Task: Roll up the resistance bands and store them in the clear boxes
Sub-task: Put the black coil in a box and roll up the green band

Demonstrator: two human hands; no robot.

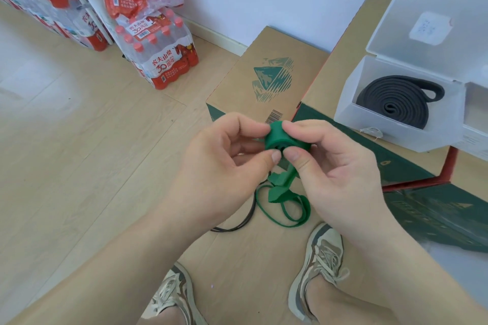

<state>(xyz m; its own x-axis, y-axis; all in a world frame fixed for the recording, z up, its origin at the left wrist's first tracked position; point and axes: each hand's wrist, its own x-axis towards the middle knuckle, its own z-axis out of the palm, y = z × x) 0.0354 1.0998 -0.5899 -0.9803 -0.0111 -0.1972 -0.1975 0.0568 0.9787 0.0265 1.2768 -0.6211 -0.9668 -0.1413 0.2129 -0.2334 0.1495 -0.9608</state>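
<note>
A green resistance band (277, 137) is partly wound into a small tight roll held between both hands at the centre of the view. My left hand (224, 155) pinches the roll's left side and my right hand (330, 163) pinches its right side. The band's loose tail hangs down and lies in loops on the cardboard below. A thin black band (243, 221) lies on the floor beside those loops. At the right, a clear box (351, 103) with its lid up holds a rolled black band (396, 100).
Cardboard cartons (264, 76) stand ahead and to the right; the clear box sits on one. A second clear box (475, 124) shows at the right edge. Shrink-wrapped water bottle packs (158, 55) stand at the back left. My two shoes (322, 266) are at the bottom.
</note>
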